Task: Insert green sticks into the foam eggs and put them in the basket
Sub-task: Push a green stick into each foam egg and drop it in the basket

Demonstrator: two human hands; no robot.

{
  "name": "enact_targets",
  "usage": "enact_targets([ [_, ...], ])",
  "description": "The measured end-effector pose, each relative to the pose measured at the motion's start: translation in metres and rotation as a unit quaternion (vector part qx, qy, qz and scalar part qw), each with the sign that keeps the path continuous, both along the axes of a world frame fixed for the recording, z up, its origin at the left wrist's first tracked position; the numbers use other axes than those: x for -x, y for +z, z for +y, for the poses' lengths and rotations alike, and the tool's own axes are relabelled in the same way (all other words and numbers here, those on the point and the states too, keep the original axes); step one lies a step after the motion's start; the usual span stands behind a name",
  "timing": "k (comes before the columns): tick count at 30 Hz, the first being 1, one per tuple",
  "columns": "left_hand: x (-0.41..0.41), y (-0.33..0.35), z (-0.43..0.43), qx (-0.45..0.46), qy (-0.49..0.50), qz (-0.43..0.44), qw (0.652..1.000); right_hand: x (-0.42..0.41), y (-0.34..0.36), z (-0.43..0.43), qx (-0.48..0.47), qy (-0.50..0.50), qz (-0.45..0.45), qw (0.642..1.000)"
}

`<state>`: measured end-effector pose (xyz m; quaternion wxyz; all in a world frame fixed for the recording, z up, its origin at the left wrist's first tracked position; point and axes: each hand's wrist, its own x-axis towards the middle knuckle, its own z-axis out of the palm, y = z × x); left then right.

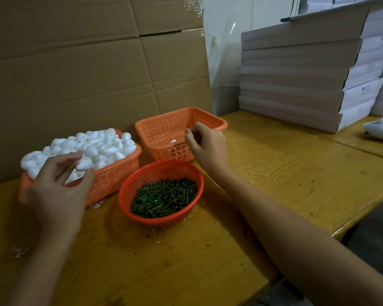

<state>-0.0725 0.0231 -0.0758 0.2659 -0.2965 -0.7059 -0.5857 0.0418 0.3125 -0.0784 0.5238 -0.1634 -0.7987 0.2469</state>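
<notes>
A foam egg [84,163] sits pinched between the left hand's [58,186] fingers [69,156].

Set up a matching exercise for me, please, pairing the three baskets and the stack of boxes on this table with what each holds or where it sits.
Things:
1. left square basket
2. right square basket
3. round basket
4. stack of boxes

Descriptions:
A. holds green sticks
B. at the far right of the table
C. heaped with foam eggs
D. nearly empty, one egg showing

Pairs: 1-C, 2-D, 3-A, 4-B.
</notes>
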Motion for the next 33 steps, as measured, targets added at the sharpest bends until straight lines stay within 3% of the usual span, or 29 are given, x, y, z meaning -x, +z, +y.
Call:
enact_targets([
  [5,-0.011,0.003,0.01,-0.018,-0.081,0.018,0.996,0.0,0.001,-0.001,0.0,0.005,0.001,1.0],
  [22,-0.025,-0.006,0.026,-0.033,-0.24,-0.148,0.959,0.002,0.0,-0.002,-0.008,0.009,-0.008,1.0],
  [33,-0.026,-0.007,0.029,-0.034,-0.279,-0.159,0.946,0.001,0.0,-0.002,-0.011,0.011,-0.012,1.0],
])
